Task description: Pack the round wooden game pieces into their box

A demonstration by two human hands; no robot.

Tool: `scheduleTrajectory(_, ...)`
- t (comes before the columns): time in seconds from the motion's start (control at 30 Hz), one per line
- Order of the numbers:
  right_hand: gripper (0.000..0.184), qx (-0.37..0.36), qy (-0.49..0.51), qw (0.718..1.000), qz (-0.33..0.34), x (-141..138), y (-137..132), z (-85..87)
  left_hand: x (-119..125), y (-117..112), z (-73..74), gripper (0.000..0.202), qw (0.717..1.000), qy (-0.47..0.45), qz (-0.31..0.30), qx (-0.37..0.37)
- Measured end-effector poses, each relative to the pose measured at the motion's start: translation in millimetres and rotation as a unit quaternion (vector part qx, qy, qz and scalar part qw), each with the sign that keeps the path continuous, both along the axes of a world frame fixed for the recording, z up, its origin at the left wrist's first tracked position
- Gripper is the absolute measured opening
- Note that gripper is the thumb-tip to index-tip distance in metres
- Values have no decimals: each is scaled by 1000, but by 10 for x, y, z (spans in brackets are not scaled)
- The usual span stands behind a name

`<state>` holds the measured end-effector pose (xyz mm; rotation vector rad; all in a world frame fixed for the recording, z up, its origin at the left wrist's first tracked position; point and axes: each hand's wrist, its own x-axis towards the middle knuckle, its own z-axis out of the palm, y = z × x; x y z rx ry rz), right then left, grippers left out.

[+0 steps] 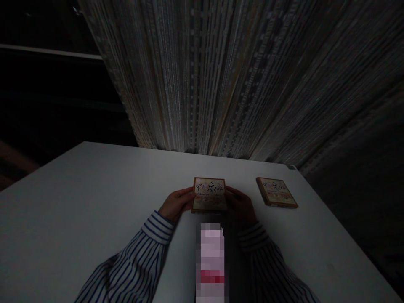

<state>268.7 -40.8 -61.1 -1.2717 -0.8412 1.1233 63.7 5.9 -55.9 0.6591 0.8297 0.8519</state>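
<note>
A small square box (209, 193) with an orange rim and a printed cream face lies on the white table (78, 210), just in front of me. My left hand (176, 204) grips its left edge, thumb on top. My right hand (241, 206) holds its right edge in the same way. Both arms wear blue-and-white striped sleeves. A second box of the same kind (276, 192) lies flat on the table to the right, untouched, about a hand's width from my right hand.
The scene is dim. A tall wall of stacked flat sheets (240, 75) rises right behind the table's far edge. The table's right edge (334, 227) runs diagonally toward me. A blurred-out patch (210, 263) sits at the bottom centre.
</note>
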Motion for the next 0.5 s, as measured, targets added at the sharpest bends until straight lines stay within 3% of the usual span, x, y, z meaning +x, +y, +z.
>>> scheduleTrajectory(0.1, 48, 7, -13, 1000, 2, 18, 11, -49, -27, -16, 0, 41, 1000, 6, -12, 1)
scheduleTrajectory(0.27, 53, -3, -7, 1000, -3, 7, 32, -80, -28, -53, 25, 40, 999, -15, 28, 21)
scheduleTrajectory(0.5, 48, 4, -6, 1000, 8, -83, -2, 54, -54, -87, 77, 40, 997, -17, 67, 25)
